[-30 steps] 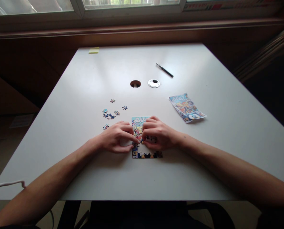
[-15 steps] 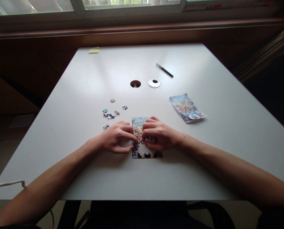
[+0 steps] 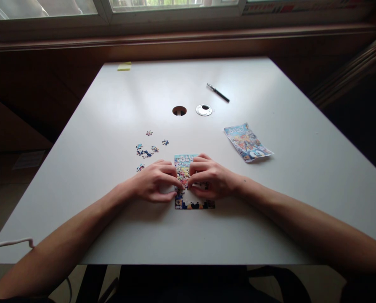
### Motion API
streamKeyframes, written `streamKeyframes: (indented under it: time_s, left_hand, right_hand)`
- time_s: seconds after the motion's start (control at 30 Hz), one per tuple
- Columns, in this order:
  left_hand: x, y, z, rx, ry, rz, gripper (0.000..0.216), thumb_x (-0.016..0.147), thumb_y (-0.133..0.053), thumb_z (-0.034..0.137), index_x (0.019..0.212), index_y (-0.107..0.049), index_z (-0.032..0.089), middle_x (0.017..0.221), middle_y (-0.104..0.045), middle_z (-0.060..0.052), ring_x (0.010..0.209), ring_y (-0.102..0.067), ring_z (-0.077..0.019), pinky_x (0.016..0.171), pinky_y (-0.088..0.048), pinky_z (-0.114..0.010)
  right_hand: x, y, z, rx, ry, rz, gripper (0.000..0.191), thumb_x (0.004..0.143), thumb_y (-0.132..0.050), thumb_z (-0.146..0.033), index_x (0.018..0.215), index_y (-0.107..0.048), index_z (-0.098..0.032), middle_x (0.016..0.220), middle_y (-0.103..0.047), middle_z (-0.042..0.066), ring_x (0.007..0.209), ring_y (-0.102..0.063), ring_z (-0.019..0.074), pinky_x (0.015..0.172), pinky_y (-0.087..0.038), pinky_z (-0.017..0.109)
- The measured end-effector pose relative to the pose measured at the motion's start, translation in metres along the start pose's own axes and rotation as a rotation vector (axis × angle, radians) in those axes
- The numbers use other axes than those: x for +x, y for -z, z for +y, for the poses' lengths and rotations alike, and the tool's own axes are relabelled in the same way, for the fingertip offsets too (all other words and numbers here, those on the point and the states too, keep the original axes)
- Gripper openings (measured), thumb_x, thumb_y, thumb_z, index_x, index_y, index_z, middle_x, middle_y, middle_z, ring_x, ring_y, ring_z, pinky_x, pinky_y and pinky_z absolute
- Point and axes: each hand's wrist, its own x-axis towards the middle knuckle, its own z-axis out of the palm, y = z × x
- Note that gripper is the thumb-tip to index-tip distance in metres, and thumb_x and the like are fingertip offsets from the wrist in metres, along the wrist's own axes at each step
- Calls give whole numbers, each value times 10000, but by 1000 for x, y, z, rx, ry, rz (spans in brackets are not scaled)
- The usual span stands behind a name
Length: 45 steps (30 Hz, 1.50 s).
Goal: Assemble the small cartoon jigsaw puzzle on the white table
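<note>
A partly filled jigsaw puzzle (image 3: 182, 162) lies flat in front of me, with a bare patch in its lower middle. My left hand (image 3: 159, 182) rests at its left side, index fingertip on the pieces and thumb spread apart at the left edge; nothing shows between them. Over the right half, my right hand (image 3: 210, 176) is curled, thumb and index finger closed at a small puzzle piece beside the bare patch. The fingers mostly hide that piece. Beyond my left hand lie several loose puzzle pieces (image 3: 146, 153).
A crumpled picture sheet (image 3: 247, 142) lies to the right on the white table (image 3: 232, 235). Farther back are a black pen (image 3: 218, 93), a round metal cover (image 3: 204, 110) and a cable hole (image 3: 179, 111). A yellow sticky note (image 3: 124, 66) is at the far left; a white cable (image 3: 9, 243) is near left.
The fingertips of my right hand have shifted very slightly over the puzzle, and the piece there shows less. My left hand stays in place.
</note>
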Motion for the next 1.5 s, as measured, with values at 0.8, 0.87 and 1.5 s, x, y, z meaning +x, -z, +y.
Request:
streamKeyframes:
  time_s: [0.8, 0.87, 1.5]
  left_hand:
    - [2, 0, 2, 113, -56, -11, 256, 819, -590, 220, 1065, -656, 240, 864, -643, -41, 785, -561, -186, 821, -465, -351]
    - [2, 1, 2, 113, -63, -23, 275, 817, -587, 230, 1085, -648, 239, 891, -641, -49, 813, -566, -194, 829, -465, -357]
    - [-3, 7, 3, -232, 112, 185, 199, 717, -537, 114, 899, -515, 193, 817, -507, -26, 740, -461, -152, 691, -421, -304]
  right_hand:
    - [2, 2, 0, -10, 26, 1, 125, 849, -587, -191, 883, -701, -231, 765, -564, 13, 731, -448, 165, 816, -360, 363]
    - [2, 4, 2, 69, 7, 38, 141, 847, -572, -173, 894, -695, -223, 763, -577, 13, 723, -466, 161, 814, -377, 365]
    - [-3, 10, 14, 613, -494, 387, 100, 863, -611, -242, 807, -641, -165, 750, -585, 5, 714, -506, 140, 669, -382, 287]
